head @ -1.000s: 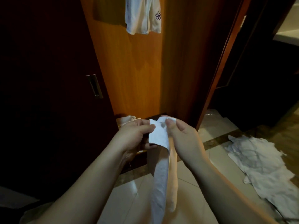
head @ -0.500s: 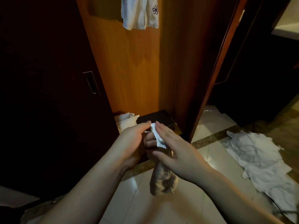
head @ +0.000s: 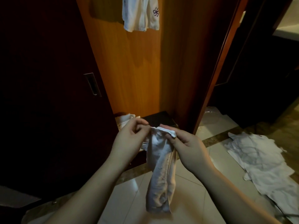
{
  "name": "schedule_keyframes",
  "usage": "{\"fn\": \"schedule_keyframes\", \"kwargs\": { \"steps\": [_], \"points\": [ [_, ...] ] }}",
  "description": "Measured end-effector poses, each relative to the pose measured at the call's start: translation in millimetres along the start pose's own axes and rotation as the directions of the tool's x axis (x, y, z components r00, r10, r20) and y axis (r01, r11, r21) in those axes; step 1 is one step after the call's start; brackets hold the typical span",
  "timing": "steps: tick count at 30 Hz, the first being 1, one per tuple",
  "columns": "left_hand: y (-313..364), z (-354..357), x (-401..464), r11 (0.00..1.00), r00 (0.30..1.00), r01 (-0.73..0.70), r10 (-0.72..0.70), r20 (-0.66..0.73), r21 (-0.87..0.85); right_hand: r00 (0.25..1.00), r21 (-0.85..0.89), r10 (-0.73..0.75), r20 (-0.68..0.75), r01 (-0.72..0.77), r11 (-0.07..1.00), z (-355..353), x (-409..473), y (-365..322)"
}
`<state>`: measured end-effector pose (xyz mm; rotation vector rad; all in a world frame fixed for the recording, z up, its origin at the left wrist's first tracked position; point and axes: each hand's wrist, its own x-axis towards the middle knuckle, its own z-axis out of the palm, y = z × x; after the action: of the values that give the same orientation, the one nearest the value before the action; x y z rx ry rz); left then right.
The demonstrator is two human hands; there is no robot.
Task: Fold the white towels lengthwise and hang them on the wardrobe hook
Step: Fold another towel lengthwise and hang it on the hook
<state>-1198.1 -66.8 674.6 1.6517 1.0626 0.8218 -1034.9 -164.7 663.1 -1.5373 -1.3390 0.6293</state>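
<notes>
Since the earlier frame, the folded white towel [head: 161, 172] had been let out longer and was hanging at lower centre. Its top edge was pinched by the right hand [head: 186, 147]; the left hand [head: 129, 139] was curled at its left edge, though whether it gripped could not be told. Another hung towel [head: 140, 13] was seen at the upper centre of the wardrobe [head: 129, 70]. Loose towels [head: 262, 162] were spread on the floor [head: 202, 183] at lower right.
</notes>
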Motion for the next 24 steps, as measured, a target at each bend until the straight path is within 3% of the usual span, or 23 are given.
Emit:
{"fn": "schedule_keyframes", "kwargs": {
  "steps": [4,9,13,20,22,24],
  "points": [
    [-16,-3,1,0.948,0.967,-0.220,0.181,0.179,0.230,0.999,0.096,0.025,-0.045,-0.020,0.995,-5,3,-2],
    [-19,0,-3,0.962,0.903,-0.231,0.156,0.400,0.146,0.994,0.218,0.087,-0.064,-0.071,0.973,-10,5,4],
    [-31,9,-11,0.970,0.934,-0.201,0.148,0.326,0.135,0.989,0.257,0.077,-0.123,-0.043,0.965,-15,1,5],
    [-75,25,-20,0.892,0.960,-0.114,-0.015,0.280,0.438,0.965,0.506,0.169,-0.199,-0.046,0.862,-37,4,7],
    [-80,31,-20,0.919,0.948,-0.053,-0.076,0.309,0.390,0.959,0.555,0.186,-0.215,-0.037,0.831,-41,7,8],
    [-80,40,-20,0.974,0.939,0.076,-0.142,0.312,0.215,0.961,0.569,0.177,-0.212,-0.026,0.822,-40,8,8]
  ]
}}
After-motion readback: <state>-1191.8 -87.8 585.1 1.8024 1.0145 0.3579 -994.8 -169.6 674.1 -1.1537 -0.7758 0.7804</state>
